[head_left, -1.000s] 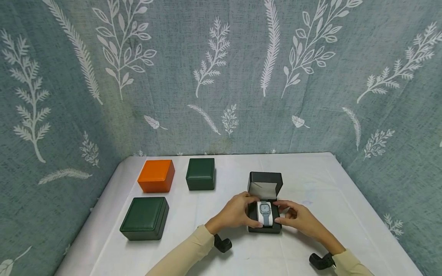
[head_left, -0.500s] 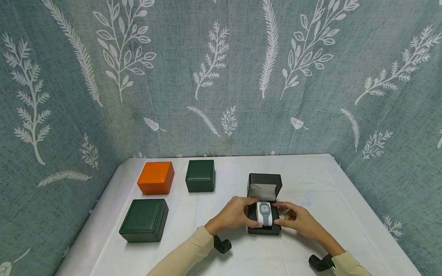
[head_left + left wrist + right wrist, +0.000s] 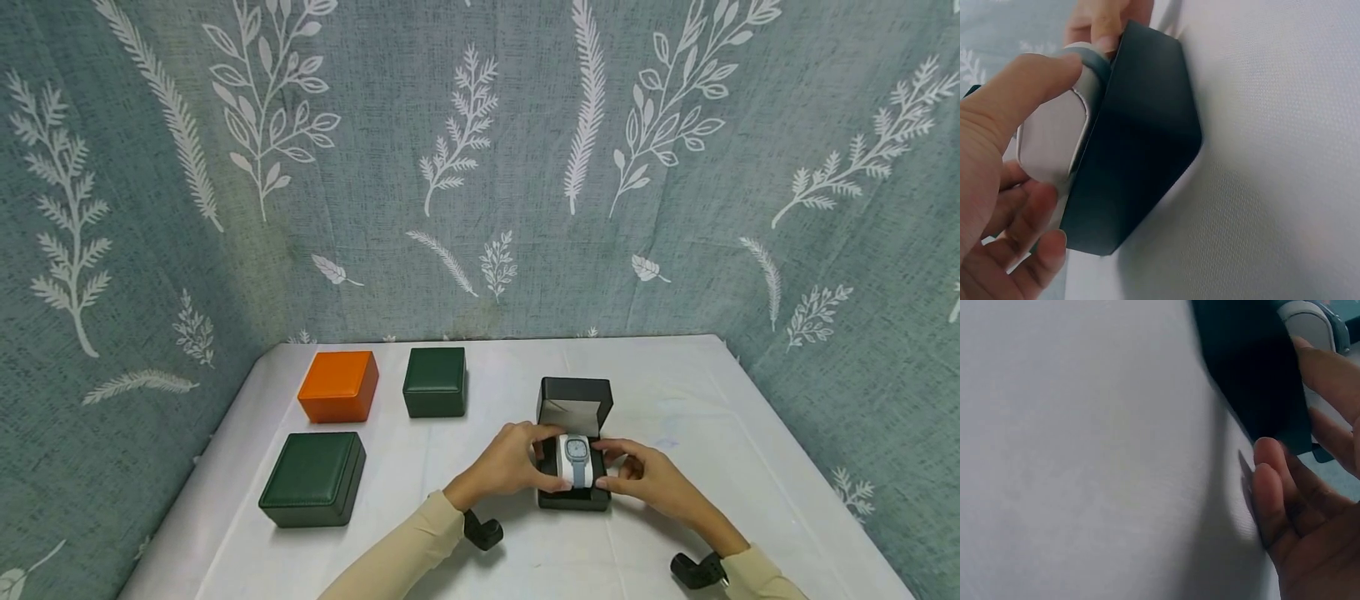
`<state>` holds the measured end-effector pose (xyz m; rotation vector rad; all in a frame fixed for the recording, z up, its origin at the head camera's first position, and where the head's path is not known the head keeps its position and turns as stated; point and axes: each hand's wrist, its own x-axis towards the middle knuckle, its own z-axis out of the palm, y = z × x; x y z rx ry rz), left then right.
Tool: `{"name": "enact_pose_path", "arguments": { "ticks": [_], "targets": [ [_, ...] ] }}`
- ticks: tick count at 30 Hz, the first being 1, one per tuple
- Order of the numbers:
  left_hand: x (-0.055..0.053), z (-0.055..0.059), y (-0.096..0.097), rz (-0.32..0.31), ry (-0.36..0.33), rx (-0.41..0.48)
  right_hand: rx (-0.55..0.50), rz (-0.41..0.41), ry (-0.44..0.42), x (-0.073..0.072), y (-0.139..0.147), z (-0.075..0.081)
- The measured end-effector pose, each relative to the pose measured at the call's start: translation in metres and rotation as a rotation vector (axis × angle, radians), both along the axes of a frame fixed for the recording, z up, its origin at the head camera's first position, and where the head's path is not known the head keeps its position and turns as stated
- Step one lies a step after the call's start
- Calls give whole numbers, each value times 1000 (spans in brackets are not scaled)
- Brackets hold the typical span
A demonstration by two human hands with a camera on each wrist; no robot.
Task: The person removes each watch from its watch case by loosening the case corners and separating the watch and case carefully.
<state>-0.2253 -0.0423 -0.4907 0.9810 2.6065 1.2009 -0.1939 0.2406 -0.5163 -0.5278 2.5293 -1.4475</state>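
1. And here is the watch, strapped round its white cushion, which sits in the base of the black box and stands proud of the rim.
2. The left grip has the cushion! Thumb at the near end, index at the far end, a moderate spread with the cushion pinched between; the lower fingers curl loosely beside the box.
3. Over to the right grip: curled, thumb and index apart, holding the box by its right side. Whether it touches the cushion too, I cannot tell.
4. The lid stands open at the back, pale lining showing.
5. Left across the white surface, well apart: the orange box, the small green box and the large green box, all closed.
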Motion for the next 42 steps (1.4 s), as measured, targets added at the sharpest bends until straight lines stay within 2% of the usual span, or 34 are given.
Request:
{"name": "enact_pose_path", "arguments": {
  "ticks": [6, 13, 17, 26, 34, 42],
  "targets": [
    [1, 1, -1, -6, 20, 17, 1, 9, 51, 0, 3, 6],
    [1, -1, -2, -14, 25, 39, -73, 30, 201, 0, 0, 15],
    [3, 0, -3, -20, 20, 59, -80, 61, 241, 0, -5, 20],
    [4, 1, -3, -107, 21, 158, -56, 143, 215, 2, -12, 24],
    [5, 3, -3, -106, -12, 192, -107, 180, 177, 3, -19, 21],
    [4, 5, -3, -140, 14, 231, -106, 173, 135, 4, -23, 21]
  ]
}}
